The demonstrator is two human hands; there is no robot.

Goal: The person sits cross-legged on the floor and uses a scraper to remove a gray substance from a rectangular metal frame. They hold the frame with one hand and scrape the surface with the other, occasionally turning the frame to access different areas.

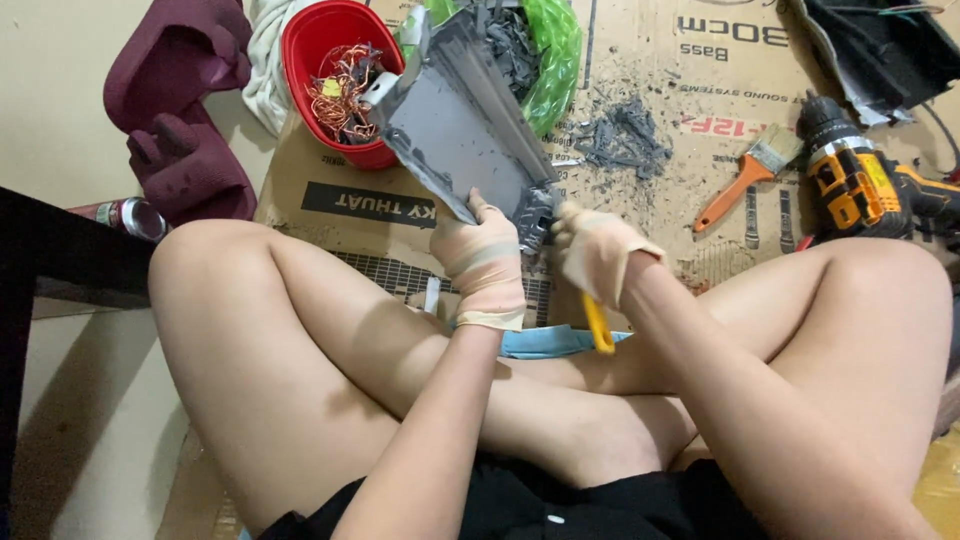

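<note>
- While the person sits cross-legged on the floor, the gloved left hand (483, 255) is wrapped around the lower edge of a flat grey metal housing panel (455, 135), fingers curled tight on it, holding it tilted up and away from the lap.
- The gloved right hand (597, 250) is closed in a fist around a yellow-handled tool (598, 326), whose handle end sticks out below the fist (the working tip is hidden where it meets the panel's near corner).
- Beyond the left hand, behind the panel, stands a red plastic bucket (315, 45) holding tangled copper wire (343, 90).
- Just past the panel's far end is a green plastic bag (556, 50) of grey scrap.
- Under everything lies flattened brown cardboard packaging (640, 40) with dark printed lettering and a black rectangular label patch to the left of the left hand.
- Right of the right hand lie grey shavings (625, 135), an orange-handled paintbrush (750, 175) and an orange-and-black cordless drill (860, 180).
</note>
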